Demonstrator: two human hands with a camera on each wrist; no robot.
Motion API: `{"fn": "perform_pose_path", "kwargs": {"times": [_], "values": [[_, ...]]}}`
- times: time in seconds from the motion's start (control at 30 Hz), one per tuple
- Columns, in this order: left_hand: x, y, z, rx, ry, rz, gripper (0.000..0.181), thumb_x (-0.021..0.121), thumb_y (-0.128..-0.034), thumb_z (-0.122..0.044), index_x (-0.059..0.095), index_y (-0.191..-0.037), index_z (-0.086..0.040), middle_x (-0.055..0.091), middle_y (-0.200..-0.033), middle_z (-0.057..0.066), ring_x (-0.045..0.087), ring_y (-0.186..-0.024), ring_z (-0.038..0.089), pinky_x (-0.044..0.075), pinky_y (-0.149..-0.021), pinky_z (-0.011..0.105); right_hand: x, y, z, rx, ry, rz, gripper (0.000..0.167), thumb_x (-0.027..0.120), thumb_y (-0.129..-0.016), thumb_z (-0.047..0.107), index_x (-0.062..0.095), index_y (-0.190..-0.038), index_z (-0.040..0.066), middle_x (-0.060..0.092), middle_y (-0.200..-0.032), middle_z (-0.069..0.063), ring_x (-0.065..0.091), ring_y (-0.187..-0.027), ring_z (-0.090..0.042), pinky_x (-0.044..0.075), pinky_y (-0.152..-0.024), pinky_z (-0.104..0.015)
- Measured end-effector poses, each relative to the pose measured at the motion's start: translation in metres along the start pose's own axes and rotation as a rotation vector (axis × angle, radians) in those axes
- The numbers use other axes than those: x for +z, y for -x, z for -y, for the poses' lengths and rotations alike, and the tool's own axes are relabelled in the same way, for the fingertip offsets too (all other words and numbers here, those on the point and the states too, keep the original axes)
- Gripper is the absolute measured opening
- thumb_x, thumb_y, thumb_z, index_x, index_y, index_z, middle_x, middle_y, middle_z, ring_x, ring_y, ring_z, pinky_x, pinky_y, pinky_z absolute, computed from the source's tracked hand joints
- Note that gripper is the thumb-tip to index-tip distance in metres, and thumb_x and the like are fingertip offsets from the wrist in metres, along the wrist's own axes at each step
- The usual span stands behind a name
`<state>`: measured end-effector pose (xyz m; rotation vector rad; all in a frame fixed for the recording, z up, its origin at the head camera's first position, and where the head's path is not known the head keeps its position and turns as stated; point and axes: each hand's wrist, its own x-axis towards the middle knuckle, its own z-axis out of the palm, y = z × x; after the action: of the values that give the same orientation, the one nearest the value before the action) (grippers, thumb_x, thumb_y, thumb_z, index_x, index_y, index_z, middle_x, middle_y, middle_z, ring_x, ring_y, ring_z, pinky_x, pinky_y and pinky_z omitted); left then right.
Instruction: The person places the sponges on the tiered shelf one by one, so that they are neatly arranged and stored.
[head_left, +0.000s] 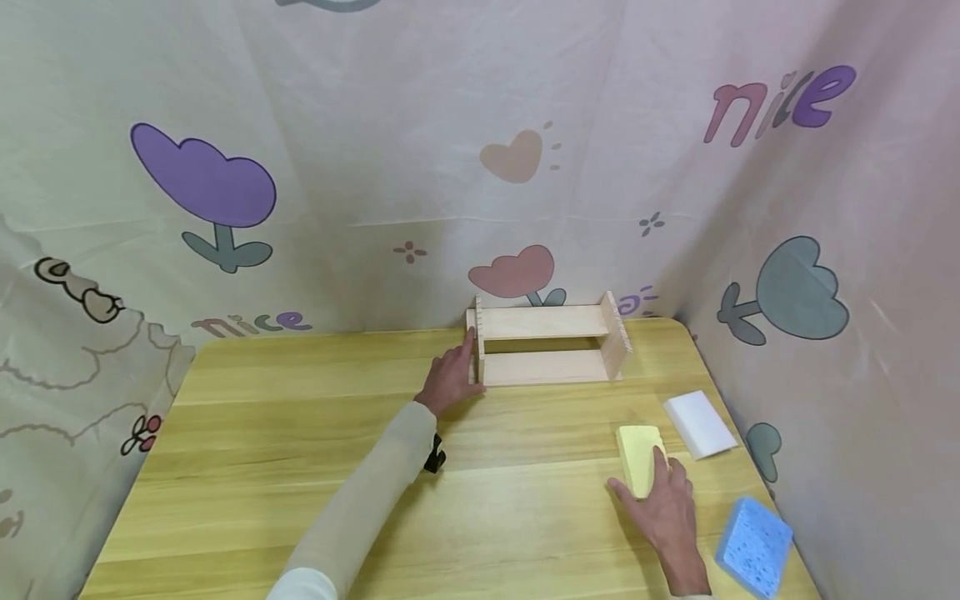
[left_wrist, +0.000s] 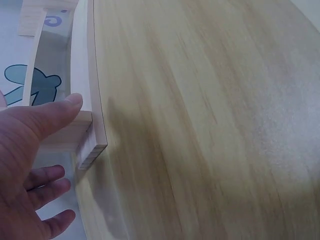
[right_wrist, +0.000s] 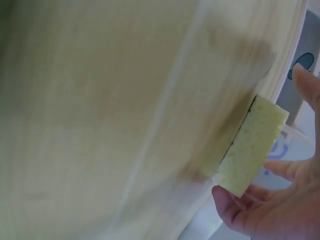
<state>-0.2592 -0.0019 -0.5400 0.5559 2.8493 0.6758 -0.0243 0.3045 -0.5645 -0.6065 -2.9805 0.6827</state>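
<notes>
A small pale wooden shelf (head_left: 543,367) stands at the table's back edge. My left hand (head_left: 452,377) is at its left end, the index finger pointing along the side and the thumb at the front corner. In the left wrist view, that thumb rests on the shelf's wood (left_wrist: 86,145), while the other fingers of the hand (left_wrist: 20,165) are slightly bent and apart. A yellow sponge (head_left: 637,458) lies at the right, my right hand (head_left: 666,504) spread around its near end. In the right wrist view, fingers of this hand (right_wrist: 285,205) touch the sponge (right_wrist: 250,147); the thumb stands away from it.
On the wooden table (head_left: 300,433), a white block (head_left: 700,425) lies right of the yellow sponge, and a blue sponge (head_left: 753,546) sits near the right edge. Printed cloth (head_left: 375,150) hangs behind the table and along its sides.
</notes>
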Motion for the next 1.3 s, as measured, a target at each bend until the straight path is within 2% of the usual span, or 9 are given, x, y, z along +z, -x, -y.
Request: {"fn": "perform_pose_path", "kwargs": {"times": [0.13,0.37,0.6,0.83,1.13,1.3], "values": [[0.001,-0.001,0.000,0.009,0.004,-0.008,0.117,0.083,-0.0717,-0.032,0.002,-0.154,-0.016,0.052,-0.138,0.017,0.050,-0.124,0.035,0.037,-0.102,0.058,0.003,-0.001,0.000,0.013,0.003,-0.027,0.098,0.070,-0.078,0.052,0.026,-0.145,-0.005,0.035,-0.132,-0.037,0.042,-0.113,-0.055,0.043,-0.081,-0.061],[0.005,-0.003,0.000,0.007,0.023,0.006,0.115,0.082,-0.0738,-0.030,0.001,-0.154,-0.014,0.051,-0.139,0.017,0.049,-0.125,0.036,0.039,-0.101,0.056,0.003,-0.003,0.000,0.064,0.000,0.000,0.096,0.067,-0.082,0.049,0.020,-0.147,-0.004,0.031,-0.135,-0.037,0.038,-0.116,-0.056,0.042,-0.083,-0.062],[0.010,-0.005,0.001,-0.009,0.027,0.012,0.113,0.080,-0.0768,-0.027,-0.003,-0.154,-0.016,0.050,-0.140,0.017,0.049,-0.125,0.036,0.039,-0.102,0.054,-0.001,-0.003,0.001,0.086,-0.014,0.030,0.088,0.065,-0.085,0.038,0.020,-0.146,-0.007,0.033,-0.132,-0.039,0.037,-0.116,-0.056,0.041,-0.084,-0.062],[0.014,-0.005,0.001,0.010,0.009,-0.007,0.109,0.077,-0.0798,-0.023,-0.003,-0.153,-0.012,0.055,-0.135,0.017,0.053,-0.121,0.035,0.042,-0.099,0.052,-0.003,-0.005,0.005,0.109,-0.022,0.067,0.086,0.063,-0.085,0.034,0.018,-0.145,-0.008,0.034,-0.129,-0.039,0.037,-0.114,-0.055,0.042,-0.082,-0.060],[0.017,-0.005,0.002,0.033,-0.030,-0.042,0.109,0.079,-0.0781,-0.022,0.000,-0.152,-0.008,0.060,-0.127,0.017,0.058,-0.112,0.033,0.047,-0.093,0.049,-0.007,-0.007,0.009,0.107,0.003,0.095,0.085,0.062,-0.084,0.033,0.019,-0.143,-0.010,0.035,-0.128,-0.041,0.040,-0.113,-0.058,0.042,-0.081,-0.061],[0.018,-0.004,0.000,0.015,-0.066,-0.052,0.110,0.079,-0.0771,-0.025,0.001,-0.153,-0.009,0.063,-0.124,0.015,0.061,-0.108,0.031,0.048,-0.091,0.048,-0.009,-0.007,0.009,0.114,-0.006,0.110,0.085,0.062,-0.085,0.032,0.018,-0.143,-0.010,0.034,-0.128,-0.041,0.039,-0.113,-0.059,0.042,-0.082,-0.061]]}}
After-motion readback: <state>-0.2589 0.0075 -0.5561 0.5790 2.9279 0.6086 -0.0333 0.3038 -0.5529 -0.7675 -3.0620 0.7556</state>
